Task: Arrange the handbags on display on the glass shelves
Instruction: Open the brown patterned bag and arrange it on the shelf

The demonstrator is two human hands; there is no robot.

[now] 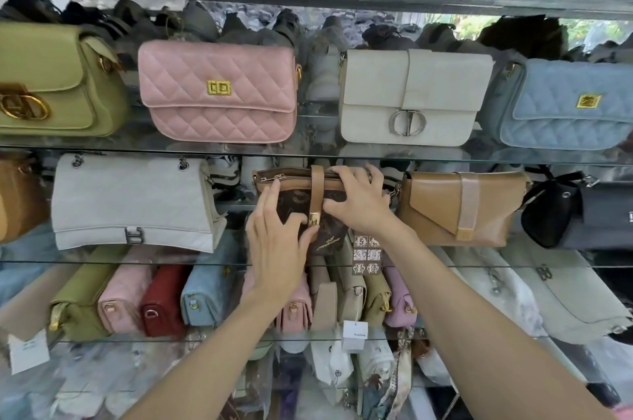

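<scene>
Glass shelves (171, 148) stacked in tiers fill the whole view, each tier lined with handbags. On the upper tier a row is already set face-out and upright: an olive-green flap bag with a round gold clasp (51, 84), a pink quilted flap bag with a gold turn-lock (217, 90), a cream flap bag with a silver ring buckle (411, 97) and a pale-blue quilted bag (565, 104). On the middle tier a light-grey flap bag (133, 202) and a tan envelope-flap bag (459, 209) are likewise displayed, with a black-and-grey bag (575, 214) at the far right.

Between the grey and tan bags, the brown patterned handbag with a tan leather strap and gold clasp (301, 203) is being placed. It is held by both hands: the left hand (277, 248) is laid against its front with fingers mostly extended and the thumb pressed near the clasp; the right hand (359, 200) is curled over the top edge, grasping it.

The bag's front is turned toward the viewer, its long axis running left to right along the shelf, its zip edge upward; a slight tilt seems to remain. The task is judged well advanced, with this bag still to be squared and released. Whether the bags packed sideways on the lower tier (205, 293) are also to be arranged cannot be told
</scene>
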